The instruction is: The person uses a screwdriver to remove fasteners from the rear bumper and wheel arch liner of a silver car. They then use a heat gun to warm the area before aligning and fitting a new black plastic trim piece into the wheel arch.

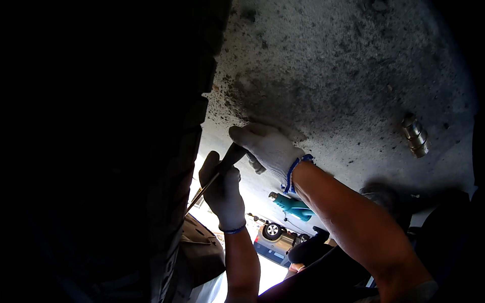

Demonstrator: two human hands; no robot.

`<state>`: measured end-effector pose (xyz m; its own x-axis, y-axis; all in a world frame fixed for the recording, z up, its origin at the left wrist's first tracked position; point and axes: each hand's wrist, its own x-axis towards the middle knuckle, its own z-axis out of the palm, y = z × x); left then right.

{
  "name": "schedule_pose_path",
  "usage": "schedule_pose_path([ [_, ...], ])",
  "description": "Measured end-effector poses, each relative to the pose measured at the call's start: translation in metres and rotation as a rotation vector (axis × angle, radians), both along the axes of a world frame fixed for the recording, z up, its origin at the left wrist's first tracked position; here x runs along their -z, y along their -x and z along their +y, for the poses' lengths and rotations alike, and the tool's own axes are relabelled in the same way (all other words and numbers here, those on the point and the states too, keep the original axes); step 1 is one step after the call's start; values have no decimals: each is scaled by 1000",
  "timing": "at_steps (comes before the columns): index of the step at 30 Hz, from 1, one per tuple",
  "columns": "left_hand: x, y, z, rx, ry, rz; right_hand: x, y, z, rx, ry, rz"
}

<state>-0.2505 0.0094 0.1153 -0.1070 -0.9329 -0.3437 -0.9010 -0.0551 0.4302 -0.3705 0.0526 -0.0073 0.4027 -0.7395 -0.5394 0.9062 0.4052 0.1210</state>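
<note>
My right hand point(268, 150), in a white knit glove with a blue cuff, grips the thick dark handle point(233, 157) of a screwdriver-like tool. Its thin shaft point(201, 193) slants down and left to the edge of a tyre's blocky tread point(191, 146); the tip is lost in shadow. My left hand point(222, 194), gloved alike, is closed around the tool where handle meets shaft, its fingers partly in the dark. Just below my right hand shows a short grey ribbed piece point(255, 163); whether the hand touches it, I cannot tell.
A shiny metal socket point(415, 135) lies on the dirt-speckled concrete point(333, 65) at right. Beyond my right forearm is a teal power tool point(294, 206) with a metal nose. A brown panel point(202, 247) sits beside my left wrist. A parked vehicle point(275, 240) stands outside in bright light.
</note>
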Motion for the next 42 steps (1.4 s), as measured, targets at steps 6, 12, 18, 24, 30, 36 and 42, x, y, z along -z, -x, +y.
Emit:
schedule_pose_path([
  [6, 8, 17, 1, 55, 136, -44, -3, -6, -6, 153, -164, -301],
  [12, 6, 24, -3, 126, 121, -122, 0, -17, -3, 135, -82, -40],
  [18, 4, 4, -7, 140, 44, -70, 1, 0, -8, -95, -23, -23],
  [24, 1, 7, -11, 119, 17, -83, -5, -7, 0, 205, -119, -231],
  [30, -3, 13, -9, 84, -34, -127, -3, 2, -4, -132, -40, -31],
  [36, 5, 18, -6, 62, 98, -155, -2, -19, -5, 181, -29, -160],
  [42, 4, 28, -1, 43, 114, -80, 2, -16, -5, 218, 16, -240],
])
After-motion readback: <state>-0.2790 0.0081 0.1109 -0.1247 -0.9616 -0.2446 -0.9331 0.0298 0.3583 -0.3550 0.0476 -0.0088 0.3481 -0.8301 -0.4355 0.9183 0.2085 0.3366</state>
